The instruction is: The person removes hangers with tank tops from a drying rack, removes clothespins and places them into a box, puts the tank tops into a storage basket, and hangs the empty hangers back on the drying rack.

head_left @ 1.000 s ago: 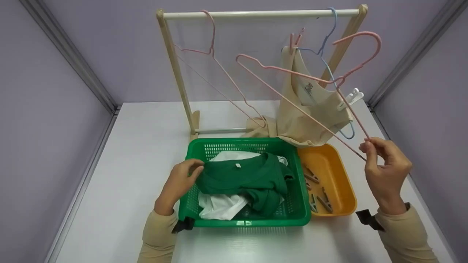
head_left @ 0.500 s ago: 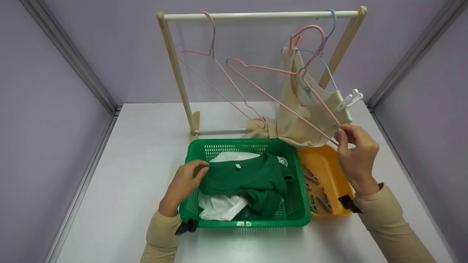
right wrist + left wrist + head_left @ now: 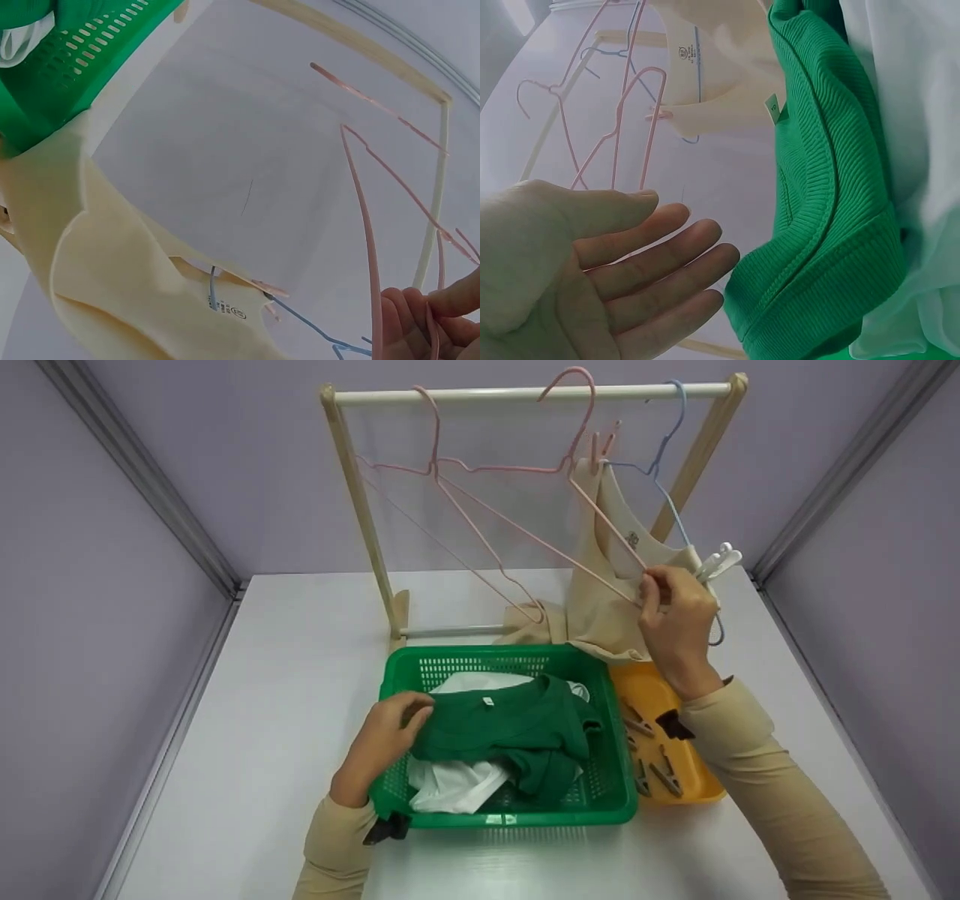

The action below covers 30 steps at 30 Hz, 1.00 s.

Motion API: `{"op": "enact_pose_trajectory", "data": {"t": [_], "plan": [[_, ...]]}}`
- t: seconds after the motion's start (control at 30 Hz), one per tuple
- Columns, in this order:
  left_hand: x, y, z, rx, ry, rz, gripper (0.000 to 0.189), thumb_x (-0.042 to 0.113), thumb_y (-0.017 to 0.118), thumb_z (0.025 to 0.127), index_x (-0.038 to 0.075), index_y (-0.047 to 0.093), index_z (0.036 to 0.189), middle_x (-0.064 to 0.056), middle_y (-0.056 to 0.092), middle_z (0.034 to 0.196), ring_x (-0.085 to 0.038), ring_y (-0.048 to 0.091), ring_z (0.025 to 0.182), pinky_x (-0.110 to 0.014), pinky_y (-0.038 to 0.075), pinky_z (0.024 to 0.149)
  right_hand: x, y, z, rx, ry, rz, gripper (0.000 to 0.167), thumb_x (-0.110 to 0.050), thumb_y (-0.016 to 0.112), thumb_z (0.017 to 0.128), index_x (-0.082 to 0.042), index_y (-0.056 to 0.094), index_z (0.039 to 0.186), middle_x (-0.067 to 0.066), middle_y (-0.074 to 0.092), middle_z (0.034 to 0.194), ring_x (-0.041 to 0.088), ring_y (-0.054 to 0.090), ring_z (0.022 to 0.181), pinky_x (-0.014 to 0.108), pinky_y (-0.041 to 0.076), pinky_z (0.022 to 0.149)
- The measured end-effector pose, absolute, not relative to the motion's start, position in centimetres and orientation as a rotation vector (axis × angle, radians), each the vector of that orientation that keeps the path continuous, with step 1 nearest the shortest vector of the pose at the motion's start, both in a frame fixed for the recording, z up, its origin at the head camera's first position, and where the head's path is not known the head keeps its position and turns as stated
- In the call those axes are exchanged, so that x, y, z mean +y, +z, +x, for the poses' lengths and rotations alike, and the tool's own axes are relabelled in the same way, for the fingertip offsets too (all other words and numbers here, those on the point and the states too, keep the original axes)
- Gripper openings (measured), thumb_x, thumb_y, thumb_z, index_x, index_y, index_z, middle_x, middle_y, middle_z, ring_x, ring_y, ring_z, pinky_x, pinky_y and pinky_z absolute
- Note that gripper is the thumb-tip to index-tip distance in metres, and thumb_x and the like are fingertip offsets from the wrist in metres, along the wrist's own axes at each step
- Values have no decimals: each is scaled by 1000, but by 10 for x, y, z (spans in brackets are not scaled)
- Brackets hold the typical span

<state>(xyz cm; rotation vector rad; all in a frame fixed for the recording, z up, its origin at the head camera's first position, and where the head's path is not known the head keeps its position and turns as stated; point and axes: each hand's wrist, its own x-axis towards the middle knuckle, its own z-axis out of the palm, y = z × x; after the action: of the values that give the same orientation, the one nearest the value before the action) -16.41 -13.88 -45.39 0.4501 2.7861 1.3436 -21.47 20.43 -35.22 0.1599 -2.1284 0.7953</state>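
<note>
My right hand [image 3: 679, 619] pinches a pink hanger [image 3: 517, 469] at its right end, thumb against fingertips. The hanger's hook is up by the white bar [image 3: 487, 394] of the clothes rack; whether it touches the bar cannot be told. Loosely bent, my left hand [image 3: 386, 731] hovers at the left side of a green basket [image 3: 517, 819], beside a green shirt [image 3: 502, 724]. In the left wrist view its fingers are spread, holding nothing, near the shirt's ribbed collar [image 3: 817, 157]. White cloth [image 3: 457, 787] lies under the shirt.
Another pink hanger [image 3: 436, 427] hangs left on the bar. A blue hanger [image 3: 663, 446] at right carries a beige tank top [image 3: 589, 607], with a pink clothespin [image 3: 595, 454] and a white clothespin [image 3: 720, 561]. A yellow basin [image 3: 701, 787] holds several clothespins [image 3: 664, 780].
My right hand has carried the pink hanger left and up, from the right side to the rack's bar. My left hand has shifted slightly right, near the green shirt.
</note>
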Motion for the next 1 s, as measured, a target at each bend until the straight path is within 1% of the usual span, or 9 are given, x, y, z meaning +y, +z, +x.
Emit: {"op": "enact_pose_trajectory", "data": {"t": [0.03,0.1,0.13,0.23,0.33,0.37,0.67,0.83,1.0], "plan": [[-139,-454,-164,2786,1349,454,20,11,57,97,0,66,111,-13,70,107,-24,68,99,-41,56,87,203,-350,-217,-2134,790,157,18,-6,57,95,10,67,95,25,69,88,32,68,77,-2,35,74],[-139,-453,-165,2784,1360,457,20,11,57,97,0,66,111,-13,70,107,-24,68,99,-41,56,86,201,-347,-222,-2137,790,143,19,-6,57,96,10,67,96,24,69,89,32,68,77,2,40,73],[-139,-453,-165,2785,1363,462,20,11,57,97,0,66,111,-13,70,107,-25,69,99,-41,56,86,200,-346,-224,-2142,778,135,19,-7,57,96,9,67,96,24,69,89,32,68,78,5,44,73],[-138,-454,-166,2794,1367,477,19,11,57,97,0,66,110,-13,70,106,-25,69,99,-40,56,86,198,-345,-229,-2152,749,102,19,-8,57,96,8,68,96,23,70,88,32,69,77,24,56,71],[-137,-455,-166,2799,1367,488,19,11,58,97,1,66,109,-12,70,106,-24,69,98,-40,56,85,196,-345,-232,-2166,738,75,20,-9,58,96,8,68,96,23,70,88,32,69,77,41,58,71],[-137,-455,-166,2799,1366,489,19,11,58,97,1,67,109,-12,70,106,-24,69,98,-40,56,85,195,-346,-233,-2171,749,70,20,-9,58,95,8,68,96,24,70,89,33,68,78,43,58,71],[-133,-454,-167,2809,1344,509,19,12,58,97,2,67,110,-11,71,105,-23,68,98,-41,56,86,188,-344,-242,-2223,865,79,21,-6,56,96,11,66,103,27,68,95,35,66,84,44,58,79],[-133,-455,-167,2803,1332,484,20,13,57,97,2,66,111,-11,70,106,-23,67,99,-40,55,86,186,-344,-247,-2227,854,99,20,-7,56,96,9,67,101,26,69,93,35,66,83,44,58,78],[-133,-455,-167,2790,1322,465,20,14,56,98,3,66,112,-10,70,108,-22,67,99,-40,55,86,184,-351,-249,-2259,829,90,19,-7,56,96,8,67,101,26,68,94,36,64,82,44,57,75]]}}
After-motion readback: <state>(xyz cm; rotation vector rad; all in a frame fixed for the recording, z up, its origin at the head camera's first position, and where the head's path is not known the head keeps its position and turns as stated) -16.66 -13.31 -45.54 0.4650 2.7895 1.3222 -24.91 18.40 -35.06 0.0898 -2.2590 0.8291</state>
